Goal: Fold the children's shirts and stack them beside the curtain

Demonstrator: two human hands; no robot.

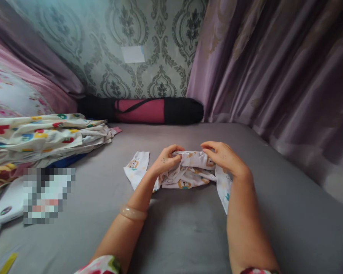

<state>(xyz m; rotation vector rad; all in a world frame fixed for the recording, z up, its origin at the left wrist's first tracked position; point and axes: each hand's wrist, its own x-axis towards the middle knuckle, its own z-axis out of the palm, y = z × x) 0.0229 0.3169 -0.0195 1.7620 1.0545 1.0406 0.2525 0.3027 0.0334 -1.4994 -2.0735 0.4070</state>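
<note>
A small white garment (194,180) with long sleeves and printed animal faces lies bunched on the grey sheet, its body gathered into a narrow strip. My left hand (168,160) pinches the upper left end, thumb in front and fingers behind. At the upper right end, my right hand (224,156) has its thumb against the top edge, fingers curled over the far side; their tips are partly hidden. One sleeve (138,167) spreads out to the left beyond my left hand. The other sleeve (224,190) hangs toward me beside my right forearm.
Piled clothes (45,133) lie at the left. Nearer are a white device (8,209) with a cable and a pixelated item (48,198). A black and red long bag (143,110) rests along the wall. Purple curtains (263,68) hang at the right.
</note>
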